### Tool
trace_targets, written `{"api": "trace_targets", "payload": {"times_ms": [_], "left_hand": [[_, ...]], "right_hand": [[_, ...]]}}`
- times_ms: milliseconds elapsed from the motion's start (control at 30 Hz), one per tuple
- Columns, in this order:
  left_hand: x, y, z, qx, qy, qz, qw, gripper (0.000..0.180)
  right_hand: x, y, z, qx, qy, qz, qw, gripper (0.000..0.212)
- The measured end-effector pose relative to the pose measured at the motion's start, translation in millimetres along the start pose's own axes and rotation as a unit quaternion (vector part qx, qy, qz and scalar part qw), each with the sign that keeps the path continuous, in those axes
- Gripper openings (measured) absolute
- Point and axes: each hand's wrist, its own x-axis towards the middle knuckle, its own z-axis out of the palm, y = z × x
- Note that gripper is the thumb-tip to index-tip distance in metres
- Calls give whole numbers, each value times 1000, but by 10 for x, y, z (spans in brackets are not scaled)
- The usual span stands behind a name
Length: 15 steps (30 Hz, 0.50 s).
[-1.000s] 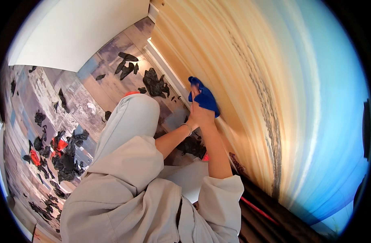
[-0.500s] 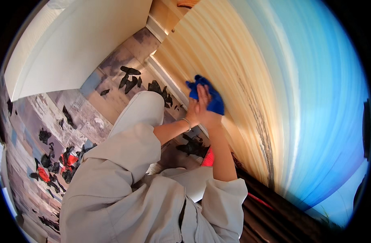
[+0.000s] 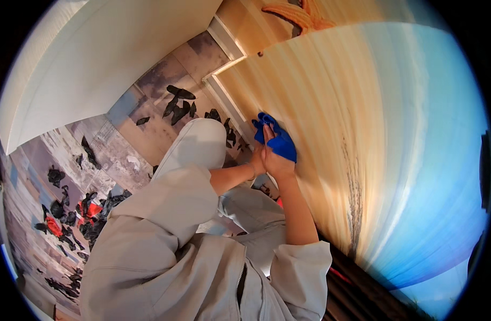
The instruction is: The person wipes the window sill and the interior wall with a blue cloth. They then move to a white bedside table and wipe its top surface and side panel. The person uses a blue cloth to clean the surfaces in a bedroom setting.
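Observation:
A crumpled blue cloth lies pressed against the lower part of a wall panel, which carries sand-coloured streaks and a blue sea picture. My right hand grips the cloth, palm toward the panel, with fingers pointing up. My left hand rests close against the right one, beside the lower edge of the cloth. Its fingers are mostly hidden there, so their pose does not show. The panel's streaks pass through to a dark, rough line right of my hands.
Black scraps lie strewn on the patterned floor, with red pieces among them at left. A pale board stands at upper left. White skirting runs along the panel's foot. Dark ribbed material sits at lower right.
The view has shifted, bringing an orange starfish picture further into sight at the top. My hands and the cloth have slid slightly down along the panel, and the left hand sits lower against the right.

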Motion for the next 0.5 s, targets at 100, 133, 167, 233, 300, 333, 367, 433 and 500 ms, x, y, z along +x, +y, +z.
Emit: {"api": "trace_targets", "payload": {"times_ms": [100,133,167,233,300,333,367,433,500], "left_hand": [[52,47,78,-37,145,44,988,51],[70,85,90,-49,210,57,975,53],[113,103,80,-91,188,37,977,55],[128,182,-13,-93,157,23,983,59],[209,298,-154,60,175,74,980,62],[296,391,-253,173,196,116,958,64],[378,548,-389,99,237,111,960,64],[466,825,-641,-53,313,101,943,63],[453,691,-609,-15,288,105,952,62]], "right_hand": [[10,65,32,-14,8,-46,999,60],[16,69,31,-19,9,-41,999,60],[25,63,18,-24,10,-35,999,60],[-16,31,8,-37,25,-20,999,59],[43,16,-101,-63,58,-11,996,58],[95,-95,-274,-102,114,-25,988,55],[119,-162,-429,-101,184,-35,977,53],[139,-242,-533,-99,257,-47,960,52],[243,-281,-521,-98,265,-59,957,52]]}}
